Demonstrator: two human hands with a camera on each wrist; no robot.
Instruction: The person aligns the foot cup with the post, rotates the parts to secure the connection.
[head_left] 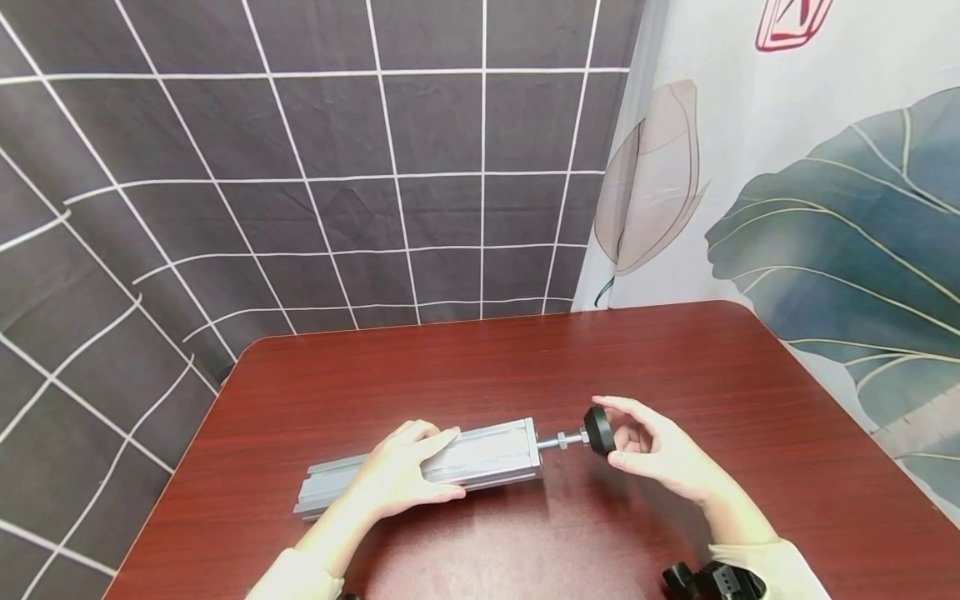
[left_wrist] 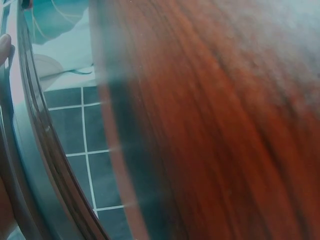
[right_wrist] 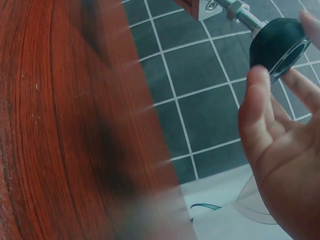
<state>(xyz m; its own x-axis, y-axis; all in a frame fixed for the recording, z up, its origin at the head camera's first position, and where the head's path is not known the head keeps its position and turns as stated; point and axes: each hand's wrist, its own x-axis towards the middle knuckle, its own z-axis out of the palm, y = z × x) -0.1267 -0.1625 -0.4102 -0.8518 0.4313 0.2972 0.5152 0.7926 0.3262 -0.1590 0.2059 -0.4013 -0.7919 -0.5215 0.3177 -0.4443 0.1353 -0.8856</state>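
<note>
The head view is lit brightly; pale glare is thrown back by the glossy red-brown wooden tabletop (head_left: 495, 542), and a soft shadow is cast near the bare right hand (head_left: 663, 446). The dark grey, white-gridded fabric curtain (head_left: 431, 125) is visibly warped toward the left edge. Both wrist views are tinged cooler, the tabletop being partly blurred.
</note>
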